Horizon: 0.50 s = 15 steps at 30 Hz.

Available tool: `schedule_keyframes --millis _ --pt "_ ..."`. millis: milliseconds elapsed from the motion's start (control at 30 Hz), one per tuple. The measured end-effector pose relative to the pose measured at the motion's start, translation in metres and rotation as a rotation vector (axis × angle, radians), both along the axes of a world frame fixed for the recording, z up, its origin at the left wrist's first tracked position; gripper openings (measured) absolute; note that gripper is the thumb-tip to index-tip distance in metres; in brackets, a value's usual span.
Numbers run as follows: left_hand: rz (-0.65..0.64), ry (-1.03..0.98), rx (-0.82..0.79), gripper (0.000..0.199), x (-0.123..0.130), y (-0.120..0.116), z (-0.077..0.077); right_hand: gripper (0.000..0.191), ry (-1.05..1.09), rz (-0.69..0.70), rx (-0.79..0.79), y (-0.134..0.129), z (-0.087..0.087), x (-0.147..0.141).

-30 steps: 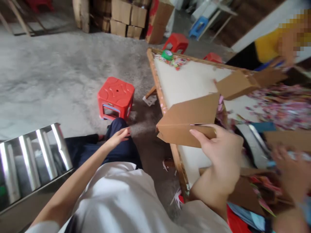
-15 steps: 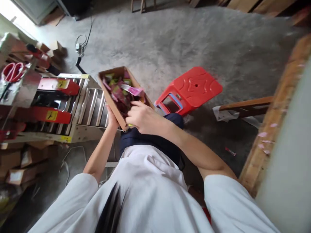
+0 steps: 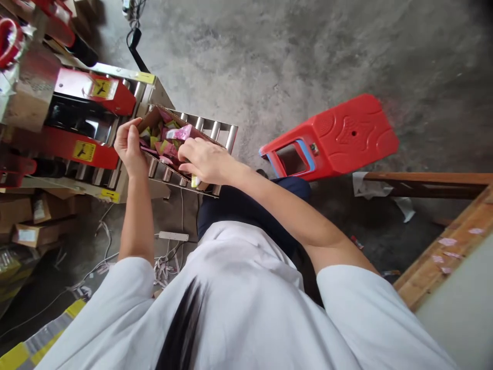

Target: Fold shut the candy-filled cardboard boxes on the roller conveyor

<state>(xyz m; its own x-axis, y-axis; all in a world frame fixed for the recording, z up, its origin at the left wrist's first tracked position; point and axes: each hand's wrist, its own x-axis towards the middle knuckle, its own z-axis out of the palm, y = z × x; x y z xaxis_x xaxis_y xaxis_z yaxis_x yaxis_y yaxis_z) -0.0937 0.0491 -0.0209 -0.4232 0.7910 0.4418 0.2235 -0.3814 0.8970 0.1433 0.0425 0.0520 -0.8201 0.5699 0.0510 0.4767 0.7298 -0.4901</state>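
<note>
An open cardboard box full of small pink and yellow-green packets rests on the roller conveyor. My left hand is closed on the box's left end, thumb and fingers pinching its edge. Over the right end, my right hand reaches in with bent fingers among the packets. Its fingertips are partly hidden, so what they grip does not show. A pink-and-white packet lies on top beside that hand. Below its wrist a yellowish packet shows at the box's near edge.
Left of the box stands a machine with red side guides and yellow labels. Red scissor handles show at far left. A red plastic stool stands on the concrete floor to the right. Cables and a power strip lie below the conveyor.
The box has come down from in front of my body onto the rollers. My left hand has shifted from its near side to its left end. My right hand stays at the packets.
</note>
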Motion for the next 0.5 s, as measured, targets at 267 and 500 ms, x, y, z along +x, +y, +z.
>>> schedule_keyframes --millis 267,500 --pt "-0.222 0.407 -0.248 0.024 -0.008 -0.011 0.043 0.03 -0.027 -0.092 -0.076 0.018 -0.054 -0.065" --pt "-0.349 0.749 -0.46 0.034 -0.015 0.013 0.066 0.031 0.332 -0.161 -0.115 0.013 -0.046 -0.042"
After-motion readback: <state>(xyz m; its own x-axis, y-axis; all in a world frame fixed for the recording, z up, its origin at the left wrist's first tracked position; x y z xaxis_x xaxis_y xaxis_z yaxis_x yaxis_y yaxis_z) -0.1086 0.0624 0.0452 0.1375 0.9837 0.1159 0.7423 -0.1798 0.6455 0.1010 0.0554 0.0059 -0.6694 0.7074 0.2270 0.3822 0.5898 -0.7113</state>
